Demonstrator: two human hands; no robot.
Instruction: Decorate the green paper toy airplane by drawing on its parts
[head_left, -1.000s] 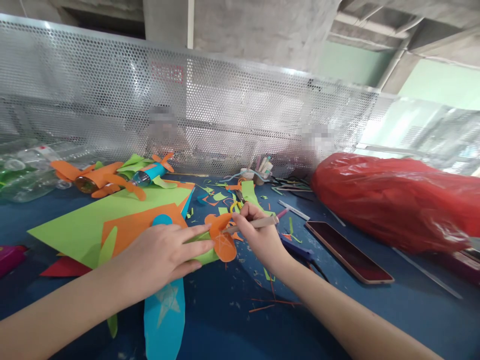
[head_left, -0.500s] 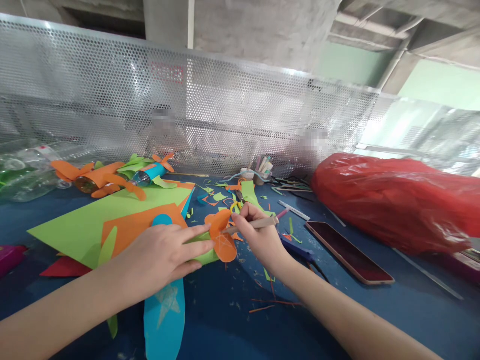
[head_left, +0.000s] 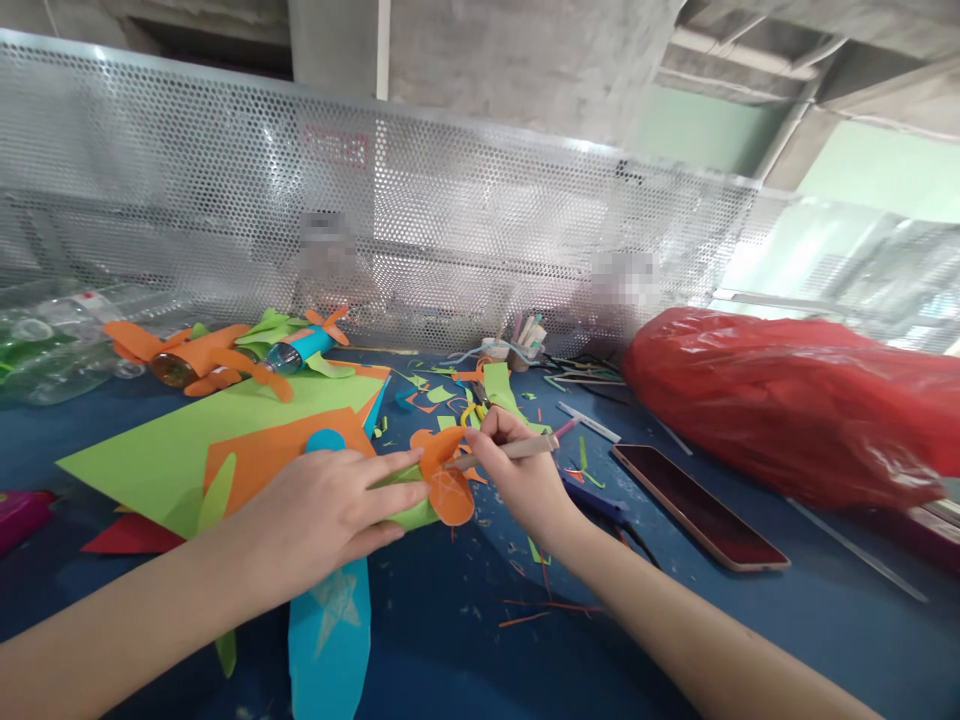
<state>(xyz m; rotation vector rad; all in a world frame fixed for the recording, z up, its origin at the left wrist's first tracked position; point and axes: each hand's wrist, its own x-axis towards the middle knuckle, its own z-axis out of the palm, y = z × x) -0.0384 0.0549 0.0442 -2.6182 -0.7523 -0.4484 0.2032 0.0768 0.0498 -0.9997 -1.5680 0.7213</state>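
Nearest: blue paper wing [head_left: 334,640], long, flat, rounded, w/ a pale chalky star; L end of a thin green paper strip [head_left: 227,650] pokes out below the L forearm.

L hand [head_left: 337,500]: fingers a bit spread, laid over a green-covered body [head_left: 412,516]; thumb hidden, can't tell if it grips underneath. At the body's R end: orange paper propeller [head_left: 450,503], petal-shaped blades, approx. mid-table, btwn the hands. R hand [head_left: 517,470] pinches a pale pen [head_left: 525,447], tip at the propeller.

Vs. a moment ago: v. little change. Hands in same spots; upper blade looks narrower, i.e. tipped a bit, & pen tip nudged slightly. Star outline on lower blade looks abt the same, so drawing seems mid-way.

R side: glossy dark phone [head_left: 697,510], flat on the scuffed blue table [head_left: 450,640]. L: matte green sheet [head_left: 150,465] under an orange sheet [head_left: 262,445].

Farther: crinkly red plastic bag [head_left: 750,400], then perforated metal screen [head_left: 487,200].
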